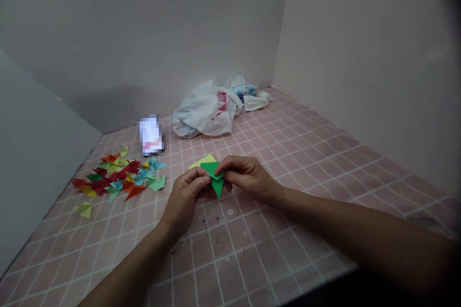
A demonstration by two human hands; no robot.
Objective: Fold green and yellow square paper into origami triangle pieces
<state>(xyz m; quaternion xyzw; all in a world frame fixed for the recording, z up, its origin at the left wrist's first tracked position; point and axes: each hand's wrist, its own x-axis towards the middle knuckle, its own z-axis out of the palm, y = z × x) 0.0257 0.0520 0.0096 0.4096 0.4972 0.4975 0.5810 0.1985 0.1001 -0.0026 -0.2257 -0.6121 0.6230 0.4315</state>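
A folded green paper (217, 188) is held up between both hands over the table, its pointed end facing down. My left hand (189, 187) pinches its left edge, thumb on top. From the other side, my right hand (245, 172) grips the upper right part, where a flap lies folded over. Behind the green piece lies some yellow paper (207, 159), partly hidden by it and by my fingers. The undersides of my fingers and the back of the green paper are out of sight.
A pile of colourful folded paper pieces (126, 172) lies on the left, with a single yellow piece (84, 209) nearer me. Behind it stands a lit phone (150, 134), its screen blurred. White plastic bags (209, 110) rest by the wall. Pink checked cloth (306, 144) covers the table.
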